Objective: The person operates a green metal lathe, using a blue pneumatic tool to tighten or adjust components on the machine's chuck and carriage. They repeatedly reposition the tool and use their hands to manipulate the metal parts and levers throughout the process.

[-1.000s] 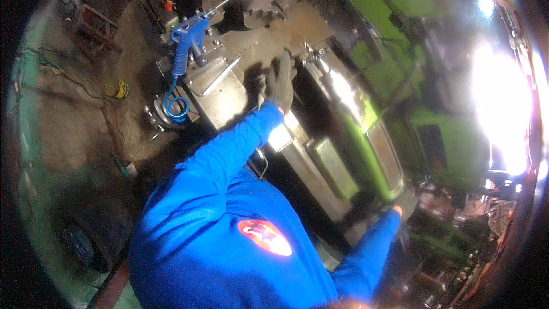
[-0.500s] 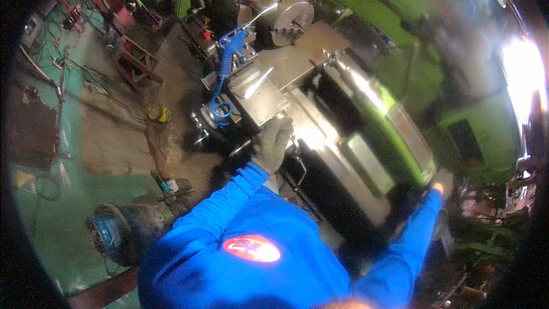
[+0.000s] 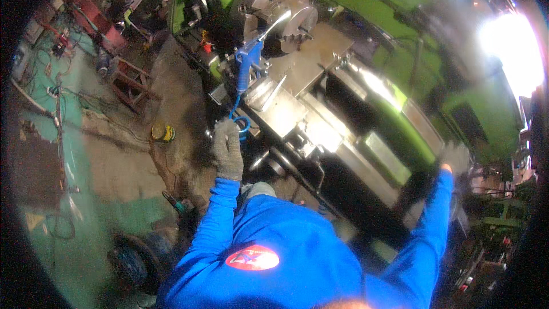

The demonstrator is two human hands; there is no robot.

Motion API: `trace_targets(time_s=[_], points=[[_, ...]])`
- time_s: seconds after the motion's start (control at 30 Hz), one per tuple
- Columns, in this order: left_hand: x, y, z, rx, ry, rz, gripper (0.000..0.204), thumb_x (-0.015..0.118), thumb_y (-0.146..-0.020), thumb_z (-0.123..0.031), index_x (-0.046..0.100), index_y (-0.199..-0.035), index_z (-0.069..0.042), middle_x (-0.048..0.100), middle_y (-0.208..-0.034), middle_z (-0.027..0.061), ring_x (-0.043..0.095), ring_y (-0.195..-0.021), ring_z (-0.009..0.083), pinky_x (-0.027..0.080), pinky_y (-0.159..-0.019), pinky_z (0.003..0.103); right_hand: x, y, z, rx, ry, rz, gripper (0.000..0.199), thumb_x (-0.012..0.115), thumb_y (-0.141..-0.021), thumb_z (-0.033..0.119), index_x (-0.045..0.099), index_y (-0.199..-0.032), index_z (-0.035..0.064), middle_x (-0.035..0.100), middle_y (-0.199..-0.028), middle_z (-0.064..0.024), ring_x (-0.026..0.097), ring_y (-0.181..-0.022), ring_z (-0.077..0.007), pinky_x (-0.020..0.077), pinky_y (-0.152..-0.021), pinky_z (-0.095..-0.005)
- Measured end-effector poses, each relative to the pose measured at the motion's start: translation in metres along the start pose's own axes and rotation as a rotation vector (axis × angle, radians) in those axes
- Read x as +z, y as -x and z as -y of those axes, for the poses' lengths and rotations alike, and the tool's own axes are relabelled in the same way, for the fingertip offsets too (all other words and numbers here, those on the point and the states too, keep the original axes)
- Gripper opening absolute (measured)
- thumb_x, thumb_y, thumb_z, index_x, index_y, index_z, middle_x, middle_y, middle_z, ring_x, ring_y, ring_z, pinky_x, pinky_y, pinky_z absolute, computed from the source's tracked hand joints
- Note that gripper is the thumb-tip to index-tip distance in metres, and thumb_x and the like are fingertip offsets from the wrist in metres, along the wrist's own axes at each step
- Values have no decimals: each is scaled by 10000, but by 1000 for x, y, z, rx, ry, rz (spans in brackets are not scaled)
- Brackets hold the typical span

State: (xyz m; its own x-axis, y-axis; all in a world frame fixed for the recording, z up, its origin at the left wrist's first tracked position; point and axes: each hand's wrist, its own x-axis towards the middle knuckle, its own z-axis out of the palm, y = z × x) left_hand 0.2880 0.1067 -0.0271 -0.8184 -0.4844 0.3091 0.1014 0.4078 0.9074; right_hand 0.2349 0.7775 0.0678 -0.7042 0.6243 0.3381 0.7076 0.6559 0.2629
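Though a red badge marks your blue top, its lettering is unreadable. Your gloved left hand is near the blue air gun, your right hand beside the green lathe; I cannot tell what either grips. Leftward, a yellow tin sits on patchy floor.

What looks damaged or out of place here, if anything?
The green floor paint at the picture's left gives way to large brown patches, so it looks worn. The blue air blow gun may be out of place: its nozzle appears to point toward the lathe chuck.
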Motion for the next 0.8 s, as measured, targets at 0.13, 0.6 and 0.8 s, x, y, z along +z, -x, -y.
trace_targets(time_s=[0.13,0.6,0.8], points=[[-14,-67,4,246,-161,20,320,610,-983,-179,613,-1242,9,616,-1251,184,586,-1171,322,447,-1045,420,-35,21,101,-112,-283,-119,595,572,-949,485,584,-1353,48,565,-1400,-214,492,-1333,-369,396,-1107,-451],[51,-239,12,629,-222,412,600,442,-1019,-438,510,-1393,26,564,-1381,226,544,-1250,389,356,-1131,499,-1,-8,224,199,-219,90,654,422,-967,624,674,-1270,102,645,-1293,-215,611,-1200,-388,467,-1011,-479],[78,-224,30,208,-107,420,478,672,-912,-255,561,-1332,-59,586,-1325,157,560,-1207,310,404,-1051,558,22,-16,205,198,-236,122,632,453,-960,596,670,-1287,100,634,-1312,-211,607,-1201,-399,467,-1011,-470]])
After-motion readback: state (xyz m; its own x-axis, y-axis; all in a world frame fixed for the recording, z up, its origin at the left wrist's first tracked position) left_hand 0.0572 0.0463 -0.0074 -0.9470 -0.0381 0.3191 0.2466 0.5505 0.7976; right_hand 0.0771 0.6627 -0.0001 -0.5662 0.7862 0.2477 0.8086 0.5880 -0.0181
